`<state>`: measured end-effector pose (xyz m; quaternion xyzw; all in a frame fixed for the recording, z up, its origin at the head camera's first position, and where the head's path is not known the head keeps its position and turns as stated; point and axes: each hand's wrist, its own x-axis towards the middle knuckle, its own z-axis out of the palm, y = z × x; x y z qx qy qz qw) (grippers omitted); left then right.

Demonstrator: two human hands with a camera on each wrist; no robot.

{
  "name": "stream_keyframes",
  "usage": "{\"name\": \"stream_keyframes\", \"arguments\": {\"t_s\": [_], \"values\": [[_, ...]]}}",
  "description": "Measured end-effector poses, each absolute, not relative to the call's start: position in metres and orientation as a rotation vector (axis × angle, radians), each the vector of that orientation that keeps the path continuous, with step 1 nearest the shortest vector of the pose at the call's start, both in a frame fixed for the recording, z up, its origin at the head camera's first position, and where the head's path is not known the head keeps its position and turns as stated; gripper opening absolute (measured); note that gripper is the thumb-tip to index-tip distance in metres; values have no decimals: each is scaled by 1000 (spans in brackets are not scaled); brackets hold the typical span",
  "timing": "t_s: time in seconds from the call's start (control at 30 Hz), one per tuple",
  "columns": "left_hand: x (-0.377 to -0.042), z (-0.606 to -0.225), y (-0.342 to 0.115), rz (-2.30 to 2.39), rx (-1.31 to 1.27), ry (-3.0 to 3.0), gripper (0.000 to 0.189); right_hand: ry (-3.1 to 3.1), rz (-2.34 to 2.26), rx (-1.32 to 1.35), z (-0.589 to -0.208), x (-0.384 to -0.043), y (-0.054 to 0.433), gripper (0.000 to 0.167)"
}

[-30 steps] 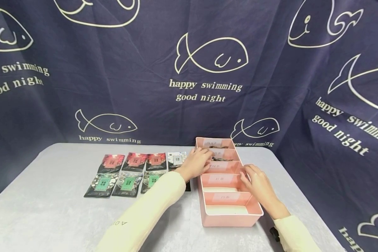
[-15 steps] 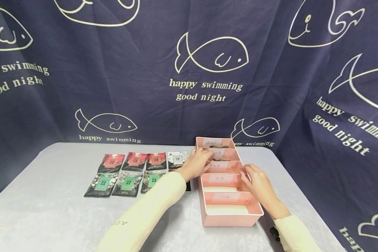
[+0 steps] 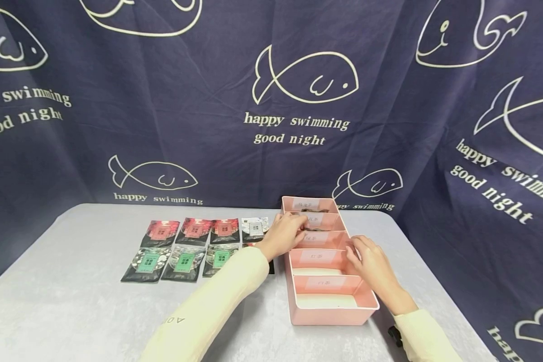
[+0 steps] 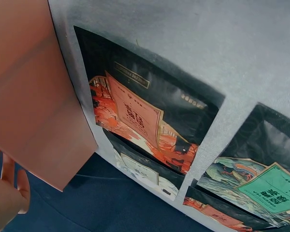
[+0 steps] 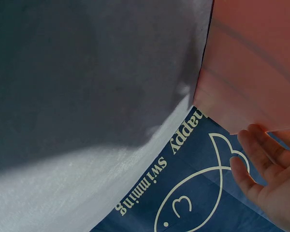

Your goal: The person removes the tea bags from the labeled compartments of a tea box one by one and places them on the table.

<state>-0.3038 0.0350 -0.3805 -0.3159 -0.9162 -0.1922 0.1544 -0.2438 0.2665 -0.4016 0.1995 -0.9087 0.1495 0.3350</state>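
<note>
A long pink divided box [image 3: 335, 318] stands on the table, with paper labels in its compartments. My left hand [image 3: 286, 232] reaches over its left side into the second compartment from the back, where the dark top of a tea packet [image 3: 315, 230] shows beside the fingers. I cannot tell whether the fingers pinch this packet. My right hand [image 3: 370, 260] rests on the box's right rim, fingertips over the edge. In the right wrist view its relaxed fingers [image 5: 253, 140] meet the pink wall. Another dark packet [image 3: 315, 210] lies in the rearmost compartment.
Two rows of tea packets lie left of the box: red ones [image 3: 161, 233], a white one [image 3: 255, 229] and green-labelled ones [image 3: 183, 263]. My left forearm partly covers the front row. A small black object [image 3: 395, 336] sits by my right sleeve. Dark blue cloth [image 3: 226, 100] hangs behind the table.
The dark packet by my left fingers has sunk lower in its compartment, so less of it shows. Both hands stay almost in place.
</note>
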Motion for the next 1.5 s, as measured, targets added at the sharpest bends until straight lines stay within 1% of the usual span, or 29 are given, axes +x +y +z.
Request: {"name": "stream_keyframes", "arguments": {"t_s": [0.53, 1.13, 1.5], "values": [[-304, -372, 34, -583, -802, -2531, 5, -2385, 393, 520, -401, -244, 267, 12], [-292, -336, 27, -685, -736, -2466, 5, -2393, 374, 514, -402, -245, 267, 12], [-282, -320, 5, -758, -765, -2420, 4, -2396, 379, 502, -402, -244, 267, 14]]}}
